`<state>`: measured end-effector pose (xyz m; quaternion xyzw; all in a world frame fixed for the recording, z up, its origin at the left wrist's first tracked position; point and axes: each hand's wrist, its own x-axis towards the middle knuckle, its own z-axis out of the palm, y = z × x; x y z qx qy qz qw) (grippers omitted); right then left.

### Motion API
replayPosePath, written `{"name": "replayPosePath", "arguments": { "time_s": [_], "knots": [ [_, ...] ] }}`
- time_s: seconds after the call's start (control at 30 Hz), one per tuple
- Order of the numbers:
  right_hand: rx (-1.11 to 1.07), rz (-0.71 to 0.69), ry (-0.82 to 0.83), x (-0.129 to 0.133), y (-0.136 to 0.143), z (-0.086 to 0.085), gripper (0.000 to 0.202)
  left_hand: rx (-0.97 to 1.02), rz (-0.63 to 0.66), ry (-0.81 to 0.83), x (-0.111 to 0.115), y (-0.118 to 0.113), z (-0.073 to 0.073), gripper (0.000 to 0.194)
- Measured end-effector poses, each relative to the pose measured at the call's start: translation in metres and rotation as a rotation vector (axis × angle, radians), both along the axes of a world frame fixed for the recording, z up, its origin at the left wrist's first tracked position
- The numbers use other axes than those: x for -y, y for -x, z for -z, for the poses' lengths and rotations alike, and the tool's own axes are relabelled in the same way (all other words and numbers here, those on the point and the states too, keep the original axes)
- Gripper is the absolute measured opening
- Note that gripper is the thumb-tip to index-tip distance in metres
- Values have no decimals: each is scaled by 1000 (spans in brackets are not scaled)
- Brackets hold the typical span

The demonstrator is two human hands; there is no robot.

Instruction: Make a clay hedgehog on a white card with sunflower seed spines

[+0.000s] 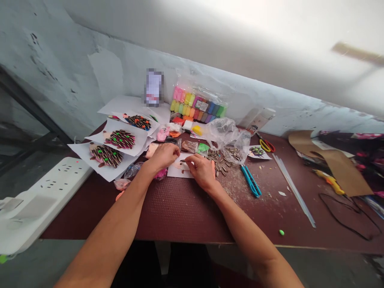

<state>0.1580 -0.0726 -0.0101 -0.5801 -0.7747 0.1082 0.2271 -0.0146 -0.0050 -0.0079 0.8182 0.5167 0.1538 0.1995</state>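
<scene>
A small white card [175,172] lies on the table under my hands, with a flat peach-coloured clay shape [182,165] and small dark spots on it. Over its right side, my right hand [201,170] is closed in a pinch, a dark sunflower seed [183,161] at the fingertips. My left hand [165,155] is also pinched closed, above the card's left edge; whatever it may hold is too small to make out. Loose striped sunflower seeds [221,167] are heaped right of my right hand. Brown clay [189,146] and green clay [203,148] sit just behind.
Finished seed-and-clay hedgehog cards [120,139] are piled at left beside a white power strip [57,188]. Behind are a multicoloured clay pack [198,106] and plastic bag [228,136]. To the right lie a teal cutter [251,181], scissors [266,145], glue sticks [295,192] and glue gun [331,182].
</scene>
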Motion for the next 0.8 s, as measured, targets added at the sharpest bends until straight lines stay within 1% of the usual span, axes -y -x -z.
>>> {"name": "replayPosePath", "arguments": {
  "time_s": [0.33, 0.8],
  "knots": [
    [62, -18, 5, -3, 0, 4, 23, 0, -4, -1, 0, 0, 0, 25],
    [215, -48, -5, -5, 2, 2, 25, 3, -4, 11, 0, -1, -1, 25]
  ]
}}
